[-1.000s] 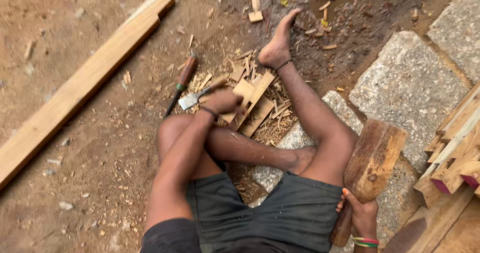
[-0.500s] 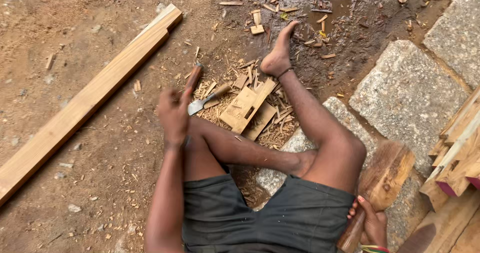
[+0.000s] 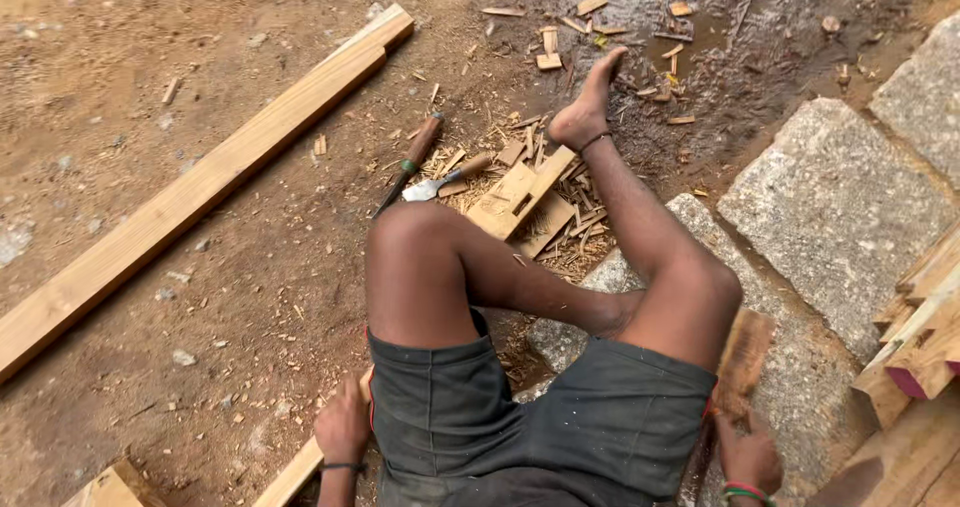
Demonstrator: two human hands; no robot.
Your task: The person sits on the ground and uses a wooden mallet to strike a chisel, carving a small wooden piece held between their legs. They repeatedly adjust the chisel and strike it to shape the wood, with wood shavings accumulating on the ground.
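My left hand (image 3: 342, 427) rests beside my hip on the end of a pale wooden batten (image 3: 295, 472); its fingers are hidden, so its grip is unclear. By my right hip, my right hand (image 3: 748, 457) is closed around a thick brown wooden block (image 3: 745, 362) that stands up behind my thigh. Ahead of my bent knee two chisels lie on the dirt, one dark-handled (image 3: 410, 162) and one with a wooden handle (image 3: 445, 179). Beside them a small pale board with a cut slot (image 3: 520, 197) sits on a heap of wood chips near my right foot.
A long pale timber beam (image 3: 200, 192) lies diagonally across the dirt on the left. Rough grey stone slabs (image 3: 840, 207) fill the right side. Cut timber ends are stacked at the right edge (image 3: 920, 337). Scraps lie around a wet patch (image 3: 700, 37) beyond my foot.
My left hand has pulled back from the chisels near the small board to my hip. The right hand, still on the block, has dropped lower behind my thigh.
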